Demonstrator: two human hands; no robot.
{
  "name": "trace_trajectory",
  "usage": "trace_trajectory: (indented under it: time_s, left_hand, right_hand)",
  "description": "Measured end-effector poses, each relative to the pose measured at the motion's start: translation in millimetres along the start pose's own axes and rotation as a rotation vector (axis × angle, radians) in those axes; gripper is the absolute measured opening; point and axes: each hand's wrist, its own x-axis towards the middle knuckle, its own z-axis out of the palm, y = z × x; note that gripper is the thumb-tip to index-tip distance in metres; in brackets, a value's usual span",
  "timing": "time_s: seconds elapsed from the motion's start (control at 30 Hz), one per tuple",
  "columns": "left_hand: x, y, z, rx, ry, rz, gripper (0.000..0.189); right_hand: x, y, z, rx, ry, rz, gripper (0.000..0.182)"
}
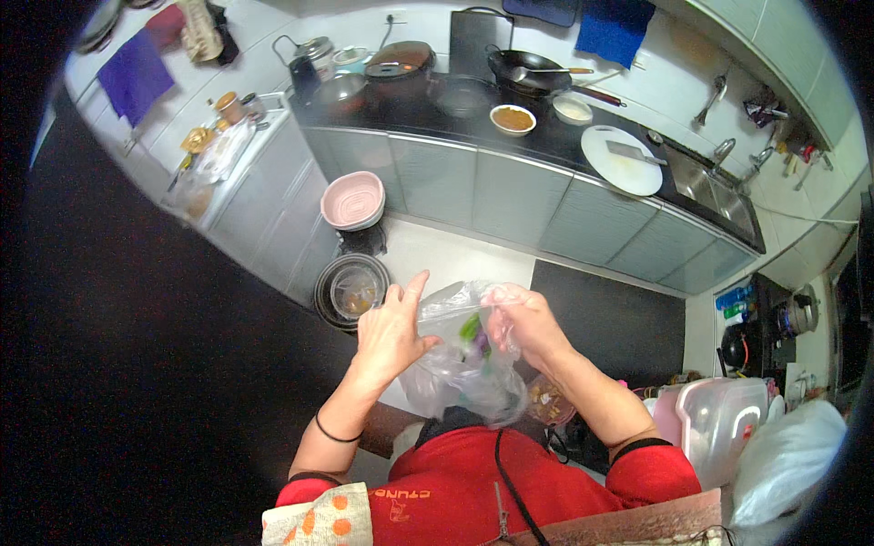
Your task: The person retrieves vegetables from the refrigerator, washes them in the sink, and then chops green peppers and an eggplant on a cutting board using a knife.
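A clear plastic bag (pixel 447 375) hangs in front of my red top, with something green (pixel 470 326) and something purple (pixel 482 343) showing through it, probably vegetables. My right hand (pixel 524 322) is closed on the bag's gathered upper right side. On the left, my left hand (pixel 390 336) has its index finger and thumb spread wide beside the mouth of the bag. The thumb tip lies against or just over the plastic; exact contact is unclear. Below the right forearm, a bowl (pixel 548 401) with light-coloured pieces is partly hidden.
Along the counter (pixel 437 126) stand a wok (pixel 529 72), a bowl of brown food (pixel 512 120) and a white cutting board (pixel 614 167) with a cleaver (pixel 635 152), beside the sink (pixel 720 194). Pink basins (pixel 353 199) and a lined bin (pixel 351 290) stand left of the floor mat (pixel 614 321).
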Motion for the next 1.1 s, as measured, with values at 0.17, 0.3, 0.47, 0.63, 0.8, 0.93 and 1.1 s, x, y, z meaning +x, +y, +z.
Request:
trace_trajectory:
  time_s: [0.17, 0.3, 0.47, 0.63, 0.8, 0.93, 1.1]
  left_hand:
    - [115.0, -17.8, 106.8, 0.271, -0.23, -0.094, 0.062]
    - [186.4, -57.1, 170.1, -0.357, -0.561, -0.193, 0.031]
    - [322.7, 22.7, 197.4, -1.236, -0.172, -0.238, 0.042]
    - [410.1, 128.4, 161.3, -0.391, 0.457, 0.528, 0.056]
    - [494.4, 210.1, 184.9, -0.434, -0.125, 0.951, 0.06]
    - [564.7, 239.9, 219.2, -0.071, -0.249, 0.859, 0.091]
    - [648.2, 289.2, 208.5, 0.013, -0.128, 0.918, 0.113]
  right_hand:
    - [50.7, -29.3, -98.1, 0.266, 0.472, -0.248, 0.022]
    - [87.5, -56.6, -205.0, 0.342, 0.741, -0.424, 0.021]
    - [140.0, -105.6, -325.4, 0.357, 0.777, -0.386, 0.028]
    - [171.4, -159.1, -363.6, 0.277, 0.746, -0.366, 0.037]
    - [202.4, -209.4, -423.6, 0.402, 0.869, -0.351, 0.038]
    - [221.9, -246.3, -480.9, 0.167, 1.03, -0.425, 0.033]
    - [244.1, -298.3, -608.4, -0.16, 1.099, -0.446, 0.029]
